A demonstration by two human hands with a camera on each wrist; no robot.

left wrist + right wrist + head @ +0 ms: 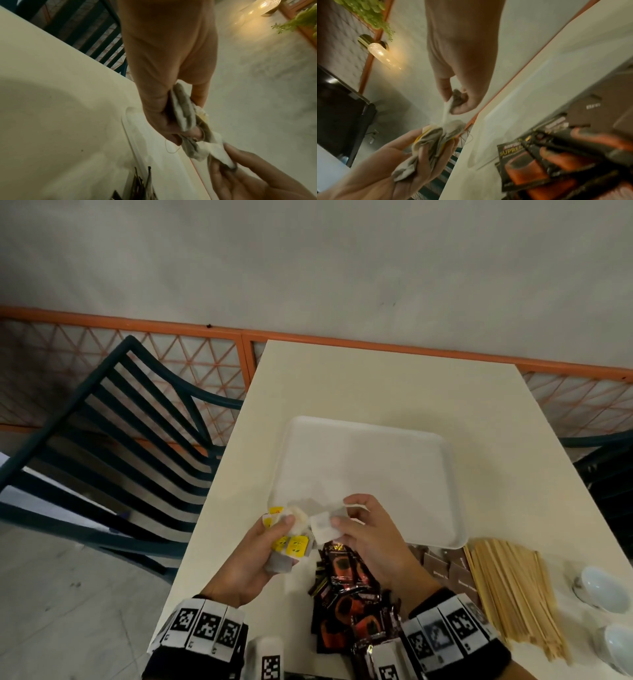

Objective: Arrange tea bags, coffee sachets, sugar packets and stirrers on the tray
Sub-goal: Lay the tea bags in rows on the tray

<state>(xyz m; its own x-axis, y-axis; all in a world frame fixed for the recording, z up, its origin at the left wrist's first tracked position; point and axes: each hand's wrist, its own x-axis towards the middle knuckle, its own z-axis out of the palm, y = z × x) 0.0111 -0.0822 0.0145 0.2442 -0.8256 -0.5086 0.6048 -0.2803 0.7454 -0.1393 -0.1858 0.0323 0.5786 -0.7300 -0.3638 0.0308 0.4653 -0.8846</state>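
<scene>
While left hand (255, 556) grips tea bags (291, 546), right hand (363, 542) pinches one.

My hands bare: left hand (251, 556), right hand (371, 546). Black cuffs on both wrists. White band (202, 628) of square black-and-white markers round each. White camera block (265, 657), marker on top, under each wrist.

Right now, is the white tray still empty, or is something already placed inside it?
Empty: the tray shows only bare white surface. The tea bags are in the hands, above its near edge.
</scene>
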